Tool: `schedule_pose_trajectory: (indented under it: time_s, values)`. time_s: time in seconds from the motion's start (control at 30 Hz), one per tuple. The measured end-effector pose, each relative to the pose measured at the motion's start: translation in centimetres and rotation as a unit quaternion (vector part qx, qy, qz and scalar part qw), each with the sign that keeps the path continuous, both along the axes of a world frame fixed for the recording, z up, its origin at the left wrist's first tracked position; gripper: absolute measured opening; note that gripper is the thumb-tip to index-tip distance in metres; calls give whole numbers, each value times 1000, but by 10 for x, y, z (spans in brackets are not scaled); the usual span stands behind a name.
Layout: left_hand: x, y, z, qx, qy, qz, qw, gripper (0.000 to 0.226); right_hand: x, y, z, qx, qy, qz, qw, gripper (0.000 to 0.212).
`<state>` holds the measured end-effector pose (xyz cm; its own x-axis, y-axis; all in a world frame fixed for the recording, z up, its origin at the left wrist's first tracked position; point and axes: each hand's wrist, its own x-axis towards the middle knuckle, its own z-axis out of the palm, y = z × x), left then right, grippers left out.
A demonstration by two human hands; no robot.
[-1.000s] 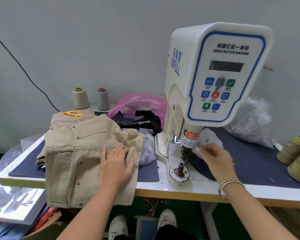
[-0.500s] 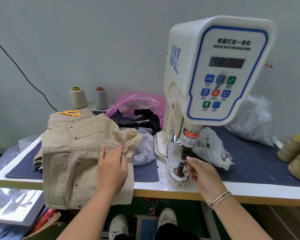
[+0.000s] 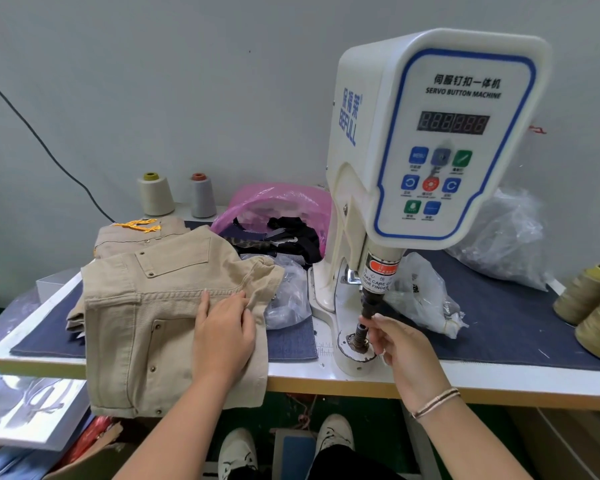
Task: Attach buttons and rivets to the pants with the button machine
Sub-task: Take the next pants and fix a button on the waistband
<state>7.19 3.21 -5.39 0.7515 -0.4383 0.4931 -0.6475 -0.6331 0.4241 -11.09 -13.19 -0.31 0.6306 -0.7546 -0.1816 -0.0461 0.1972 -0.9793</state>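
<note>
- Head view, only view. Right hand [image 3: 400, 344] is at the button machine [image 3: 426, 140], fingertips [image 3: 368, 318] pinched at the tip of the upper punch [image 3: 371, 303], just above the lower die [image 3: 359, 337]. Whatever is pinched is too small to make out; judged to be a button or rivet part being seated.
- Left hand [image 3: 224, 336] lies flat, fingers straight, pressing on the pants [image 3: 146, 323]; nothing gripped.
- The pants: beige, folded, at the near left of the table [image 3: 499, 372], part hanging over the near edge, left of the machine and not under the punch.
- Step judged: loading the machine. Fabric not yet at the die.
- Next move calls for sliding the chosen spot of the pants over the lower die, and clearing the fingers from the punch before it fires.
- Containers: pink bag [image 3: 278, 206] at far centre, open, holds dark fabric scraps. Clear bag [image 3: 421, 296] just right of the punch, contents unclear. Another clear bag [image 3: 286, 296] between the pants and the machine, contents indistinct. Large clear bag [image 3: 503, 240] far right, contents not readable.
</note>
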Motion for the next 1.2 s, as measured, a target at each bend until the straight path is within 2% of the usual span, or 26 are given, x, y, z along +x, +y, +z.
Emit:
schedule_pose_trajectory:
  time_s: [0.1,0.2,0.33,0.4,0.53,0.6,0.67,0.73,0.8,0.83,0.87,0.93,1.03,1.07,1.13,1.2]
  values:
    - [0,0,-1,-15,-4,0,1000,25,-1,0,2,23,3,14,1000,21]
    - [1,0,-2,-23,0,4,1000,24,1,-1,6,23,23,17,999,22]
    - [4,1,0,-133,131,13,982,17,3,1,10,46,0,30,998,11]
    - [8,3,0,-160,155,19,975,13,1,1,12,91,-28,43,995,15]
    - [7,2,-1,-152,161,12,975,16,-8,5,17,235,-79,79,966,24]
    - [7,2,-3,-160,153,12,975,16,-10,15,18,241,-71,129,959,31]
    - [9,3,-3,-196,140,20,970,16,-3,32,21,164,-17,219,962,26]
    - [9,4,-1,-247,133,42,959,17,17,47,23,37,57,267,961,23]
    - [10,6,1,-270,133,60,952,17,50,54,22,-136,119,244,953,21]
    - [11,6,1,-270,135,61,951,17,68,54,20,-238,146,220,935,22]
    - [11,6,1,-269,137,59,952,17,85,53,19,-333,166,197,907,25]
    - [10,6,1,-270,134,47,952,18,115,48,17,-463,224,183,838,30]
    - [8,6,2,-271,118,27,955,19,147,41,12,-579,348,193,712,27]
    - [8,6,2,-268,115,21,956,20,154,40,10,-608,364,186,681,26]
    - [7,6,1,-263,115,14,958,19,163,36,6,-651,368,164,644,23]
    - [8,6,0,-258,117,12,959,18,170,33,-1,-668,373,150,626,21]
